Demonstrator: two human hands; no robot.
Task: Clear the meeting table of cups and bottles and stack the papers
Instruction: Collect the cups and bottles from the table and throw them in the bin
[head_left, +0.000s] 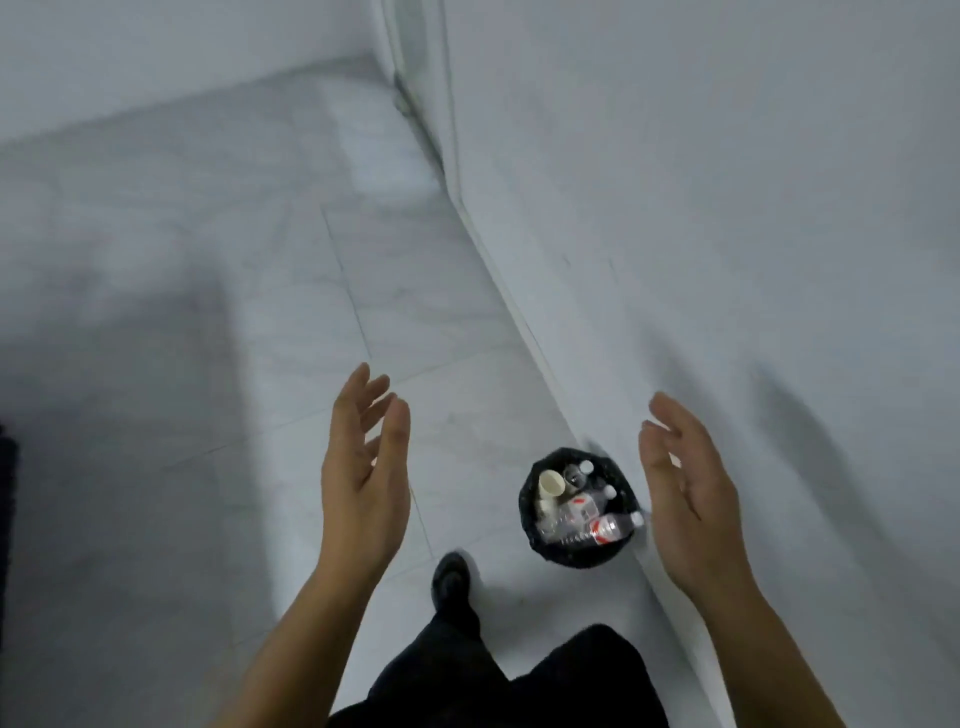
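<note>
A small round bin (535, 540) lined with a black bag stands on the floor against the wall. Inside it lie several clear plastic bottles (602, 530) with red-and-white labels and a white paper cup (551, 486). My left hand (363, 467) hovers in the air to the left of the bin, fingers straight and spread, holding nothing. My right hand (685, 483) hovers just right of the bin, palm facing inward, fingers relaxed and empty. No meeting table or papers are in view.
White marble-look floor tiles (260, 338) stretch ahead and left. A white wall (727, 208) with a baseboard runs along the right. My dark-trousered leg and black shoe (451, 577) are just before the bin. A dark edge shows at far left.
</note>
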